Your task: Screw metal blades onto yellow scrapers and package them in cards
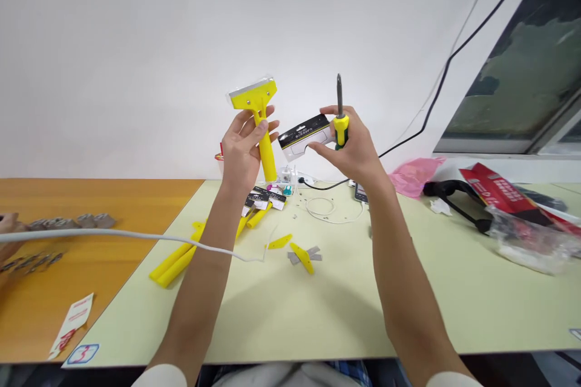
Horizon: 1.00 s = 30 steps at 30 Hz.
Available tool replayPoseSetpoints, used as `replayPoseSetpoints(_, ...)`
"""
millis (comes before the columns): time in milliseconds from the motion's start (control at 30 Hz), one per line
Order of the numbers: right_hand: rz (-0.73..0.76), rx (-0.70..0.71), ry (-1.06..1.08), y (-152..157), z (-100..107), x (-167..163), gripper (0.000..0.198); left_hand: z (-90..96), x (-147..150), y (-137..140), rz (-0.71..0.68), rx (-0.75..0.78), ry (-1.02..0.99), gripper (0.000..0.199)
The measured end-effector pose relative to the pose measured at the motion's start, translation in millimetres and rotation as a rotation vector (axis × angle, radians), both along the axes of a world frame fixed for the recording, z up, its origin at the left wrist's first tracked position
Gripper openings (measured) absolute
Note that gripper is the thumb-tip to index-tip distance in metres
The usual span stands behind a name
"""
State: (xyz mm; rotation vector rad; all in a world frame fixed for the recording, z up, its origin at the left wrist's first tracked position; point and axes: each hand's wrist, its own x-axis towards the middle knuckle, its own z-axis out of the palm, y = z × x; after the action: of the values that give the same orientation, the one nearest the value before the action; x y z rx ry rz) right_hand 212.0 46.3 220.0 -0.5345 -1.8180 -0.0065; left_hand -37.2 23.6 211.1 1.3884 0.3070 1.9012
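Note:
My left hand (245,142) grips the handle of a yellow scraper (265,139), its wide head up. Clear plastic shows along the blade edge, and two screws sit in the head. Across from it, my right hand (356,139) holds a black-and-white packaging card (305,135) between thumb and fingers. A screwdriver (341,124) with a yellow and dark green handle is also in that hand, tip upward. Below on the table lie loose yellow scraper plates (302,258) and grey blades (314,254). More yellow scraper handles (175,263) rest left of my left forearm.
Packaging cards (267,198) lie behind the handles, near a power strip (290,176). A white cable (136,234) crosses the left foreground. At right are a red package (503,193), a clear bag (531,242) and a black object (458,202). Another person's hand (9,227) shows at far left.

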Motion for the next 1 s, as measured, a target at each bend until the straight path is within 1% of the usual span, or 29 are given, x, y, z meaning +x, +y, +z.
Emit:
replayPoseSetpoints(67,0.018,-0.05,-0.014,-8.9,0.4,-4.5,0.053,-1.5,-13.5,1.1,0.029,-0.011,-0.01,0.045)
replayPoseSetpoints(133,0.008,-0.074,-0.029,-16.0,-3.2,-4.2,0.059,1.1,-27.2,-1.3,0.056,-0.018,-0.021,0.043)
replayPoseSetpoints(233,-0.028,-0.1,-0.072,-21.3,-8.9,1.1,0.054,9.9,-42.2,-10.4,0.089,-0.028,-0.052,0.035)
replayPoseSetpoints(333,-0.09,-0.163,-0.124,-25.0,-10.4,8.6,0.047,18.7,-47.0,-21.4,0.101,-0.037,-0.084,0.026)
replayPoseSetpoints(467,-0.129,-0.261,-0.136,-36.8,-6.4,17.9,0.037,23.3,-42.4,-30.6,0.084,-0.063,-0.109,0.021)
replayPoseSetpoints(567,-0.105,-0.298,-0.135,-48.0,-2.1,19.4,0.041,21.4,-35.9,-30.6,0.046,-0.067,-0.108,0.018)
replayPoseSetpoints(767,-0.011,-0.392,-0.176,-56.5,-1.4,6.8,0.037,10.8,-19.1,-21.4,-0.052,-0.102,-0.092,0.033)
replayPoseSetpoints(1000,0.036,-0.42,-0.224,-56.8,-5.8,-9.1,0.034,0.0,0.9,-16.9,-0.117,-0.16,-0.115,0.024)
